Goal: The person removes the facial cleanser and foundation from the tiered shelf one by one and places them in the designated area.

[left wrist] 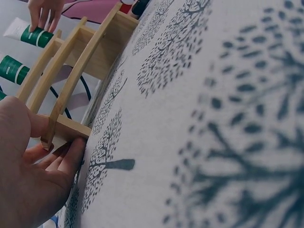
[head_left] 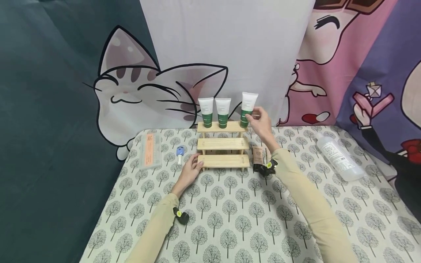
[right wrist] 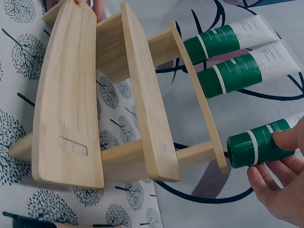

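A three-step wooden rack (head_left: 223, 143) stands on the table. On its top step two white-and-green squeeze tubes stand upright, a left tube (head_left: 206, 111) and a middle tube (head_left: 223, 112). My right hand (head_left: 261, 122) pinches a third squeeze tube (head_left: 246, 109) between thumb and fingers at the right end of that step. In the right wrist view this tube (right wrist: 259, 145) has its green cap close over the step's edge. My left hand (head_left: 190, 168) grips the left end of the lowest step, thumb above and fingers beneath, as the left wrist view shows.
Right of the rack lie a brown BB cream tube (head_left: 258, 157) and another item partly hidden by my right wrist. A clear bottle (head_left: 340, 157) lies farther right. Left of the rack are a small blue-and-white item (head_left: 179, 153) and a flat clear case (head_left: 151, 150) with an orange label.
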`<state>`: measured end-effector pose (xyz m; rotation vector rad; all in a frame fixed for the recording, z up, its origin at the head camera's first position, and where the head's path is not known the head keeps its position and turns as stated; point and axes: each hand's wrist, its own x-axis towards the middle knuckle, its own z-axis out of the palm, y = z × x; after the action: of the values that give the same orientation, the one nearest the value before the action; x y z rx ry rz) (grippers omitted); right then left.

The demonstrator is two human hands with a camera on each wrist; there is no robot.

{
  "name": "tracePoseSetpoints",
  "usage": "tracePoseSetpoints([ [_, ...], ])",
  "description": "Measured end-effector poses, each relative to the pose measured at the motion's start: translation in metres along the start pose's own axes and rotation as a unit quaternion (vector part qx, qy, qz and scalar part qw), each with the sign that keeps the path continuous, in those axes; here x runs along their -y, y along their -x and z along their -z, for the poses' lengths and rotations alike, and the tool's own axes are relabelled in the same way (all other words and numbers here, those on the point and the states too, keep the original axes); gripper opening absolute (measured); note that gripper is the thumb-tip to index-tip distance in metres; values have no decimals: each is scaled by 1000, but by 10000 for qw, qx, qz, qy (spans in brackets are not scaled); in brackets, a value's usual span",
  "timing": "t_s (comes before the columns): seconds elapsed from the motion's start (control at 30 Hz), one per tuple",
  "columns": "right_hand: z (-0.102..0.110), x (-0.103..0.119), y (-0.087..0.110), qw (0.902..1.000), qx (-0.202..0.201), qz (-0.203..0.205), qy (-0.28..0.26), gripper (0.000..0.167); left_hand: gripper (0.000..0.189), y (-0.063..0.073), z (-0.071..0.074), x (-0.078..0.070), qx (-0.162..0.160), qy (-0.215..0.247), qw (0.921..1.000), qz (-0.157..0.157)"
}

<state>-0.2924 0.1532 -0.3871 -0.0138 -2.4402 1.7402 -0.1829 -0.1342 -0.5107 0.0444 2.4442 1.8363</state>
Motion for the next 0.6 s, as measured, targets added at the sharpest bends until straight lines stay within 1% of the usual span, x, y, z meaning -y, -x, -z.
tracePoseSetpoints([
  [0.2,11,-2,-5,9997,-218,-87,-116,41,53,0,0,0,20,65,10000,-23],
  [0.33,18,-9,-9,9992,-293,-225,-135,41,53,0,0,0,33,71,9999,-63],
  [0.6,28,-28,-13,9963,-391,-744,202,46,53,-1,0,1,64,182,9998,4],
])
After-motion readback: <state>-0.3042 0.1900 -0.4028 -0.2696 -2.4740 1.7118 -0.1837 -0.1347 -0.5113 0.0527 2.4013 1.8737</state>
